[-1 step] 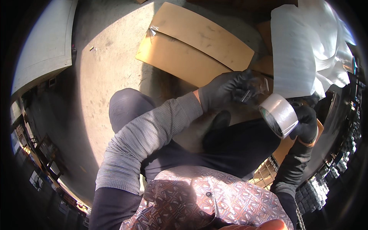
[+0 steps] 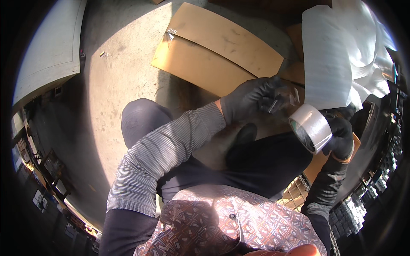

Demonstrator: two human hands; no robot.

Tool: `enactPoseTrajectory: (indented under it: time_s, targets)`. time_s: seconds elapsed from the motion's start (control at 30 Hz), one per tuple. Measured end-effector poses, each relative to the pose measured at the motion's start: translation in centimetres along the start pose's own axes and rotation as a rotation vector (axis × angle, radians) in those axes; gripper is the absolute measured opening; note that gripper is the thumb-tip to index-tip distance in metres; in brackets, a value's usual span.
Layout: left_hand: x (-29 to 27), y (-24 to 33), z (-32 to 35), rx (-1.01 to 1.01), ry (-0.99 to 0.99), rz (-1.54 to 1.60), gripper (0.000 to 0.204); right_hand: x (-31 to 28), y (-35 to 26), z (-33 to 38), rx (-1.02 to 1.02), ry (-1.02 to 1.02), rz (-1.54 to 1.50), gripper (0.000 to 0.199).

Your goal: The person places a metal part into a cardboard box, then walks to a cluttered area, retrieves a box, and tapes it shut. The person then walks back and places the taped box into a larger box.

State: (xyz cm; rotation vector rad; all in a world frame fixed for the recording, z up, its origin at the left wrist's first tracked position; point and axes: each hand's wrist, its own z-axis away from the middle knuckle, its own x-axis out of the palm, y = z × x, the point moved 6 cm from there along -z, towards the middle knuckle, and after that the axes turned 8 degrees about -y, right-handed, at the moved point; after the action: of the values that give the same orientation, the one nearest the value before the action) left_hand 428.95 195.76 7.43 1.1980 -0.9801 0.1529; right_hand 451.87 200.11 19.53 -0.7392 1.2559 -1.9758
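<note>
My left hand [image 2: 256, 99], in a black glove, is closed with its fingertips pinched on a shiny piece of clear tape [image 2: 294, 98]. Just to its right, a wide roll of clear packing tape [image 2: 318, 128] is tilted, its core facing toward the lower left. My right hand [image 2: 341, 138], also black-gloved, grips the roll from its right side; the roll hides part of those fingers. Beyond my left hand lies a long brown cardboard box [image 2: 218, 47], its top flaps meeting at a seam. A scrap of clear tape [image 2: 171, 33] clings to the seam's far left end.
White foam sheeting [image 2: 329, 55] hangs in folds beyond my right hand. A pale cabinet-like block [image 2: 49, 47] stands at the far left on the concrete floor [image 2: 115, 59]. My bent knee [image 2: 145, 117] is left of my hands. Wire mesh [image 2: 295, 192] shows beside my right forearm.
My left hand has shifted very slightly with the clear tape. Everything else stays in place.
</note>
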Motion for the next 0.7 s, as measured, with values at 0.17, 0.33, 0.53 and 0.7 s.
enactPoseTrajectory:
  time_s: [0.17,0.33,0.53,0.7]
  targets:
    - [-1.9,2.4,1.1,0.142,0.113,-0.595,0.033,-0.6,0.6,0.0,0.117,0.056,-0.038,0.031]
    - [-3.5,1.8,1.5,-0.144,0.353,-0.252,0.034,-1.0,1.8,-0.2,0.166,0.003,-0.088,0.032]
    - [-4.8,6.7,3.6,-0.123,0.504,-0.506,0.032,-0.8,2.6,-1.3,0.347,0.097,-0.006,0.023]
    - [-6.4,12.1,7.0,-0.074,0.579,-0.601,0.029,0.9,1.7,-3.8,0.438,0.103,0.178,0.018]
